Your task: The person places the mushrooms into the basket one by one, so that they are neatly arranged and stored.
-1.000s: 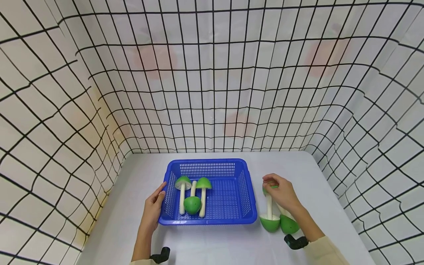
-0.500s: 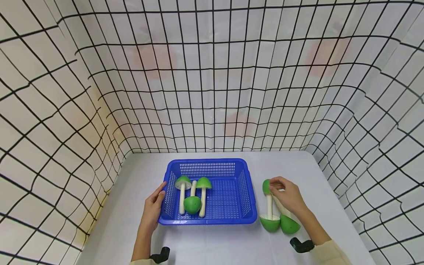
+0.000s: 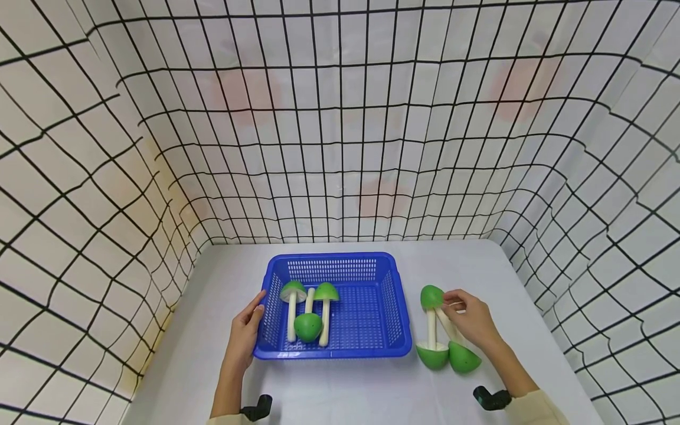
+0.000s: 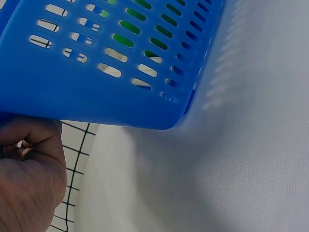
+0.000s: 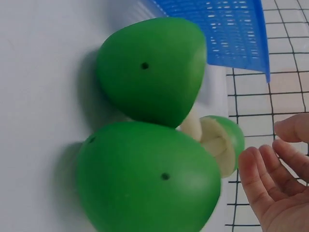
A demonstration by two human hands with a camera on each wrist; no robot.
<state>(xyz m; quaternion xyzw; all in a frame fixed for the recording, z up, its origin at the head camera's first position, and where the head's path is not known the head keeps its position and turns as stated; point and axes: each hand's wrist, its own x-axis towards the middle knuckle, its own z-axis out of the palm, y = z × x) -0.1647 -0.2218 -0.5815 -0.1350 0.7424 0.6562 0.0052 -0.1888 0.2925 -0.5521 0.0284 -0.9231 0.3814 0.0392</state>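
Note:
My left hand [image 3: 245, 336] grips the left rim of a blue plastic basket [image 3: 332, 355]; in the left wrist view its curled fingers [image 4: 36, 135] meet the rim. Inside the basket, on its left side, lie three green-capped toy mushrooms [image 3: 308, 327] with white stems. On the table to the right of the basket lie more such mushrooms: one cap [image 3: 432, 297] at the far end, two caps [image 3: 432, 358] at the near end. Beside the far cap is my right hand [image 3: 473, 319], fingers loosely bent and holding nothing. Whether its fingertips touch that cap, I cannot tell.
A white table [image 3: 361, 389] carries everything. Black grid netting [image 3: 340, 147] over white sheeting rises behind it and on both sides. Each wrist wears a small black camera mount [image 3: 491, 398].
My right hand has drawn back to the right from the far mushroom cap, which is now uncovered. My left hand and the basket have stayed in place.

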